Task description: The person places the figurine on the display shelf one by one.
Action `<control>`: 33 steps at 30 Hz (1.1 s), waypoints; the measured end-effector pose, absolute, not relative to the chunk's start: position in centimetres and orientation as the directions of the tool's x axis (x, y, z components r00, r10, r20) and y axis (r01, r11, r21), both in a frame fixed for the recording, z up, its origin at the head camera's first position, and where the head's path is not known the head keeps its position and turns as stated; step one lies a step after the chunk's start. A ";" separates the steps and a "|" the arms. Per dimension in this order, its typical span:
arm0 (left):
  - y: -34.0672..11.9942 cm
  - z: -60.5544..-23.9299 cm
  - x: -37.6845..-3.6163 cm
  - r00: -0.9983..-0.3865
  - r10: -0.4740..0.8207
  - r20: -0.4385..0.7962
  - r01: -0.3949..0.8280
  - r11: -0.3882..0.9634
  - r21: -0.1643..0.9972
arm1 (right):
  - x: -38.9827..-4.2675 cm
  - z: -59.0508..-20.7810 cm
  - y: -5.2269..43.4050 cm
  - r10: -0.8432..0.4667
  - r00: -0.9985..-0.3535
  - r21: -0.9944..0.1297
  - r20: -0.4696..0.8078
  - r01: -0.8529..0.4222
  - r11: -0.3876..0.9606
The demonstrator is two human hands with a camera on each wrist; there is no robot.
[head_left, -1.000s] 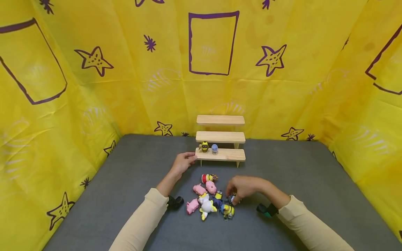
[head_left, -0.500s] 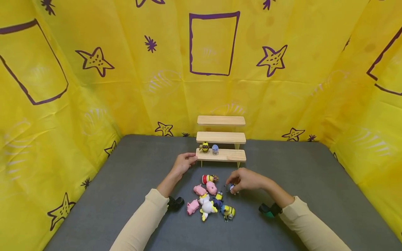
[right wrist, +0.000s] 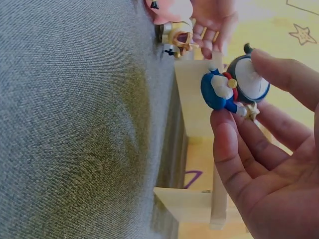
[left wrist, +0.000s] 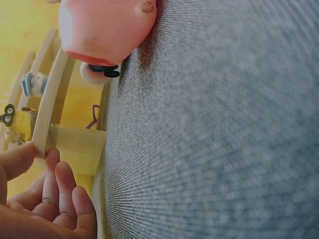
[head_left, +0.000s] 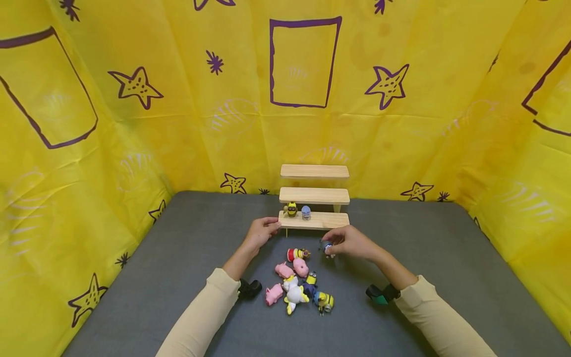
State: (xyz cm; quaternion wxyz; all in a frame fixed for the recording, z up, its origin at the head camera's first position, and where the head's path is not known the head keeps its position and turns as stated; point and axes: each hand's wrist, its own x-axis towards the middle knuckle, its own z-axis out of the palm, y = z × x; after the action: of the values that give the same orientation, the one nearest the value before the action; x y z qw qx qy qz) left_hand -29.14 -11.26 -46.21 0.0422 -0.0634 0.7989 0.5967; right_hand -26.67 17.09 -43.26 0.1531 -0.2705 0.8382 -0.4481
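Observation:
My right hand [head_left: 352, 243] pinches a small blue-and-white figurine [right wrist: 217, 92] with a red collar and gold bell, held between thumb and fingers in front of the stand. It carries a little star. My left hand [head_left: 260, 233] grips the left end of the lowest step of a three-step wooden display stand [head_left: 321, 222], with thumb above and fingers below in the left wrist view. On that step stand a yellow-and-black figurine [head_left: 292, 209] and, to its right, a light-blue figurine [head_left: 306, 212].
Several toys lie in front of the stand: pink pigs [head_left: 274, 294], a white-and-yellow figure [head_left: 294, 296], yellow-and-blue figurines [head_left: 324, 300] and a red-and-yellow figurine [head_left: 296, 254]. A yellow patterned cloth [head_left: 214, 148] hangs behind and beside the grey table [head_left: 178, 258].
My right hand has lifted the blue-and-white figurine from beside the other toys and moved it forward toward the stand. The left hand keeps its grip on the step.

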 end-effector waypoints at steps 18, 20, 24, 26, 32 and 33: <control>-11.2 -46.2 -29.0 -0.988 -0.047 -0.148 -0.155 0.286 0.946 | -27.8 -42.9 16.9 -0.443 -0.888 -0.820 0.122 -0.342 0.458; -11.2 -46.2 -29.1 -0.988 -0.046 -0.148 -0.155 0.284 0.946 | -28.0 -42.8 16.7 -0.416 -0.899 -0.821 0.137 -0.338 0.460; -11.3 -46.1 -29.1 -0.988 -0.051 -0.148 -0.156 0.282 0.947 | -28.4 -42.7 16.3 -0.353 -0.921 -0.828 0.165 -0.324 0.457; -11.3 -46.1 -29.1 -0.988 -0.053 -0.148 -0.157 0.285 0.946 | -28.5 -42.6 16.1 -0.322 -0.931 -0.836 0.172 -0.311 0.452; -11.2 -46.0 -29.1 -0.987 -0.054 -0.154 -0.163 0.282 0.946 | -28.9 -42.3 15.4 -0.242 -0.952 -0.838 0.189 -0.285 0.466; -11.2 -46.0 -29.1 -0.986 -0.055 -0.155 -0.164 0.282 0.945 | -29.0 -42.3 15.3 -0.234 -0.953 -0.835 0.193 -0.285 0.470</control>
State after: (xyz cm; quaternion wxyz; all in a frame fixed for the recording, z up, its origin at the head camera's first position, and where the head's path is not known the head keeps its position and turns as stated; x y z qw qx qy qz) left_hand -29.08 -11.20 -46.02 0.0460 -0.0684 0.7993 0.5953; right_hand -28.96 15.28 -42.27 -0.0258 -0.1514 0.8571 -0.4918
